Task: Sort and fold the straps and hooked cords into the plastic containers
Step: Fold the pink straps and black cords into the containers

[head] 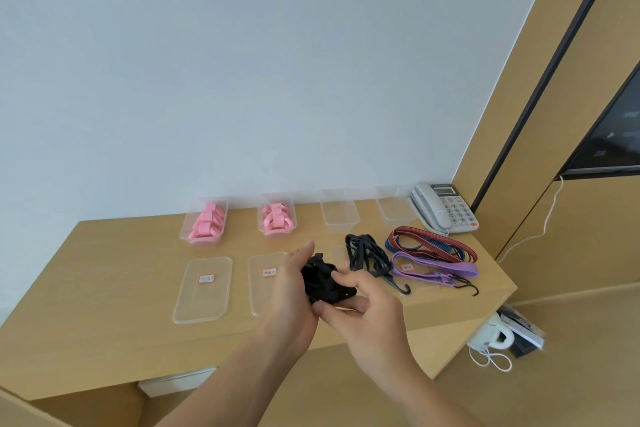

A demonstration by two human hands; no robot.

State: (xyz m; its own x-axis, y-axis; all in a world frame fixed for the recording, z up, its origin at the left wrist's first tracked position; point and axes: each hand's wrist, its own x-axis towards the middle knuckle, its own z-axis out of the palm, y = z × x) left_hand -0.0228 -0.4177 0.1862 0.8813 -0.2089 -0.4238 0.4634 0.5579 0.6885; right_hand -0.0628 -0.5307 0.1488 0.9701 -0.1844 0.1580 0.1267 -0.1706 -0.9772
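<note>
1. Gripping a black strap bundle (323, 282), both hands hold it above the wooden table (104, 315); I see the left hand (294, 298) curled round its left side, and the right hand (367, 315) pinching its lower right edge between thumb and fingers.
2. Beneath the hands lie two clear lids (203, 289) with red-bordered labels.
3. Just right of the bundle, I note loose black cords (363, 253), a purple hooked cord (436, 269) and a red-and-blue hooked cord (433, 243), overlapping.
4. Along the wall, two containers (205, 224) hold folded pink straps (277, 217); two further clear containers (339, 215) stand to their right.
5. A telephone (446, 206) sits at the far right corner.
</note>
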